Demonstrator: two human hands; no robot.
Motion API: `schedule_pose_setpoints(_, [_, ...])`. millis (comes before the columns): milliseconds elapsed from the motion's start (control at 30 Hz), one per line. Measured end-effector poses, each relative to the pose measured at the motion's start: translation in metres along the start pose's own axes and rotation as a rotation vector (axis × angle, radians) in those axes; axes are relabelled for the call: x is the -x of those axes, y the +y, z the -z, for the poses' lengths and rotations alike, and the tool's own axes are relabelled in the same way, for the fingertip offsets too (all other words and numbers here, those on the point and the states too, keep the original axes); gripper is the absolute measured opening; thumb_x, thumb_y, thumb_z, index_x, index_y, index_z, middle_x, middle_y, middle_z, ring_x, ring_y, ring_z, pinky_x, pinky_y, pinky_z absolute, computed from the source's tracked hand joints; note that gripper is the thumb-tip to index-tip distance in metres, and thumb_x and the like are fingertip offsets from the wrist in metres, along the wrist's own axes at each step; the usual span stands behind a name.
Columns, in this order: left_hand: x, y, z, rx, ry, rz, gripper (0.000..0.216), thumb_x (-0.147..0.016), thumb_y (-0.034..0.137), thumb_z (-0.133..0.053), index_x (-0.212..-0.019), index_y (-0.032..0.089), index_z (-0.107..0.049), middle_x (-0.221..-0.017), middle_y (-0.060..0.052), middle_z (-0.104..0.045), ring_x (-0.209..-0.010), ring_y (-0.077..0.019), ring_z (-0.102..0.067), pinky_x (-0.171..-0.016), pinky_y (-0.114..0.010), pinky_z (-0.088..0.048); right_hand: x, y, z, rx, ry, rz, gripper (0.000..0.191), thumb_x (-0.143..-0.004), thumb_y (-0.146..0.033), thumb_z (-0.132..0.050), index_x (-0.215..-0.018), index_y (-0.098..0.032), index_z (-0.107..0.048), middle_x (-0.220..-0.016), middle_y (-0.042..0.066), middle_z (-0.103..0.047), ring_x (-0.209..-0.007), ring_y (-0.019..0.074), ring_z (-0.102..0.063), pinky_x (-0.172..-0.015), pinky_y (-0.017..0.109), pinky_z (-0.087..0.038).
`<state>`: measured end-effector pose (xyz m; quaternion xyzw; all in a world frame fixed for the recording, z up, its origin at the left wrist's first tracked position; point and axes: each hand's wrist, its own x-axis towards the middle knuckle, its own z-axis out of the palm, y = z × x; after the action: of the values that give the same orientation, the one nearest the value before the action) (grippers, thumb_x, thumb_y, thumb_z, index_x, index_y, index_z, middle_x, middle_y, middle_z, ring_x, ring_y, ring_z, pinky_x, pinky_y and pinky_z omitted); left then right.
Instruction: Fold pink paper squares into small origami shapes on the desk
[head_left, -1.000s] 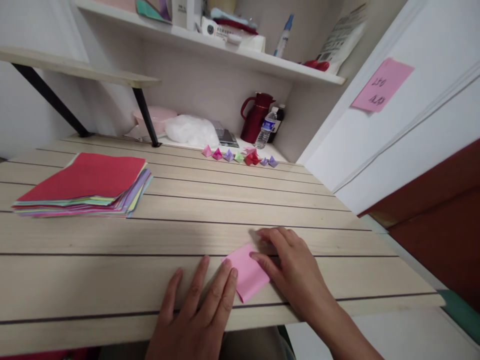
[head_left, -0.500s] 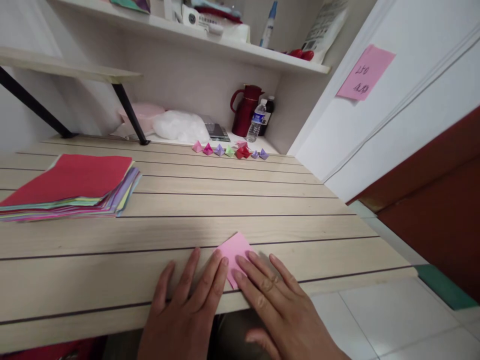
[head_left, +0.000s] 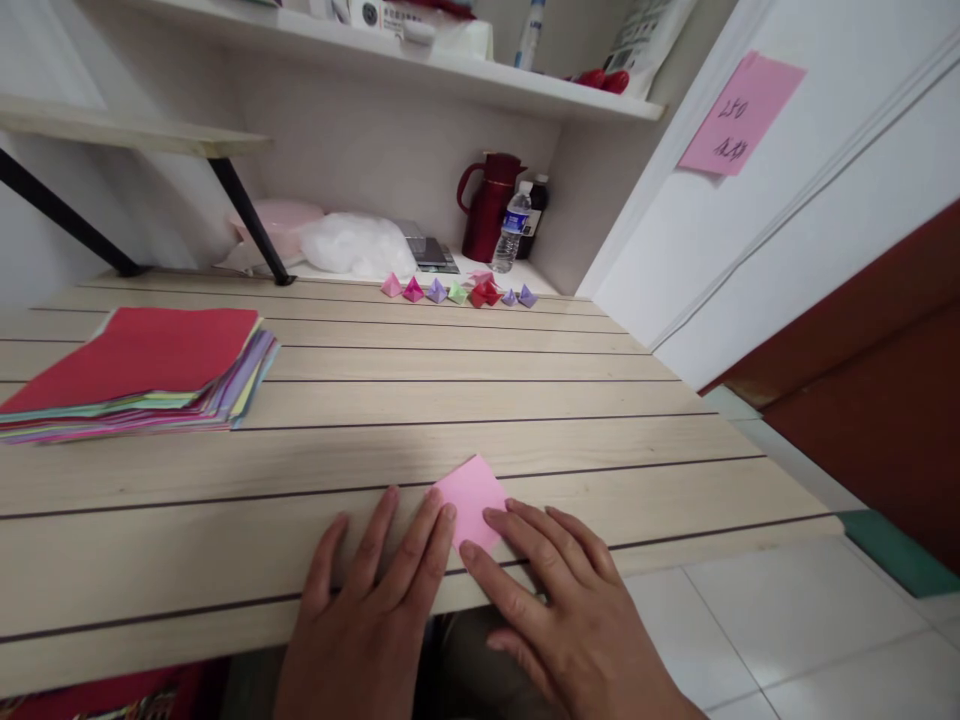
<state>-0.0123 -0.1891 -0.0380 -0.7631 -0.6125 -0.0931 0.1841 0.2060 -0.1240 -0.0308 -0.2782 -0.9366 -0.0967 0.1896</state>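
"While the left hand (head_left: 367,610) lies palm down, how are its fingers set?"

"Fanned out and nearly straight, pointing away from the body. The index and middle fingertips rest on the left side of a small, flat, pink paper square (head_left: 474,500); the other two touch down further left, on the light wooden plank desk (head_left: 570,400). That thumb is hidden from me."

"And the right hand (head_left: 566,600)?"

"It comes in at a slant from the right, back upward, fingers aimed forward and to the left. Its index fingertip is at the square's near corner, the middle one on its right side. The thumb hangs nearer the body, bent in below the index finger."

"Is either one gripping?"

"Both are spread wide, fingertips down, with the square lying between them, one corner pointing ahead."

"What's around them?"

"Ahead and well to the left of the left hand sits a thick stack of coloured paper sheets (head_left: 135,355), red on top. Straight ahead of both, near the desk's far edge, runs a row of small, pointed, folded paper pieces (head_left: 458,293). Behind that row stand a dark red jug (head_left: 491,205) and a clear plastic bottle (head_left: 512,228)."
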Motion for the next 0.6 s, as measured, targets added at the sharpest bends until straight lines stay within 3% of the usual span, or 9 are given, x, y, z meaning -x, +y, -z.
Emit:
schedule_pose_setpoints(100, [0.0, 0.0, 0.0, 0.004, -0.013, 0.006, 0.075, -0.081, 0.005, -0.04, -0.149, 0.035, -0.033, -0.157, 0.016, -0.029, -0.143, -0.0216, -0.032, -0.108, -0.049, -0.026, 0.001, -0.001, -0.001, -0.016, 0.051, -0.029, 0.043, -0.094, -0.036, -0.058, -0.137, -0.036, -0.054, -0.141, 0.007, -0.056, -0.132, 0.0281, -0.048, -0.105, 0.05, -0.035])
schedule_pose_setpoints(233, [-0.001, 0.0, 0.0, 0.025, -0.018, 0.01, 0.076, -0.081, 0.004, -0.04, -0.149, 0.038, -0.033, -0.156, 0.016, -0.034, -0.142, -0.0207, -0.035, -0.109, -0.048, -0.026, 0.003, -0.003, -0.002, -0.016, 0.039, -0.029, 0.047, -0.095, -0.039, -0.056, -0.142, -0.037, -0.048, -0.142, 0.005, -0.056, -0.132, 0.0282, -0.048, -0.106, 0.05, -0.033])
schedule_pose_setpoints(433, [0.0, 0.003, -0.002, 0.124, -0.008, 0.092, 0.07, -0.083, 0.011, -0.046, -0.146, 0.041, -0.038, -0.148, 0.009, -0.05, -0.138, -0.0229, -0.042, -0.112, -0.05, -0.026, 0.017, 0.016, -0.003, 0.071, 0.037, -0.188, 0.054, -0.094, -0.021, -0.054, -0.147, -0.026, -0.043, -0.14, 0.003, -0.059, -0.13, 0.0268, -0.05, -0.109, 0.047, -0.032])
schedule_pose_setpoints(600, [0.0, 0.004, -0.005, 0.101, 0.032, 0.079, 0.07, -0.082, 0.009, -0.042, -0.144, 0.041, -0.04, -0.149, 0.013, -0.047, -0.138, -0.0223, -0.041, -0.11, -0.052, -0.028, 0.021, 0.031, 0.019, 0.052, -0.067, -0.089, 0.067, -0.094, -0.052, -0.055, -0.15, -0.021, -0.038, -0.147, 0.009, -0.051, -0.137, 0.0323, -0.044, -0.109, 0.053, -0.038])
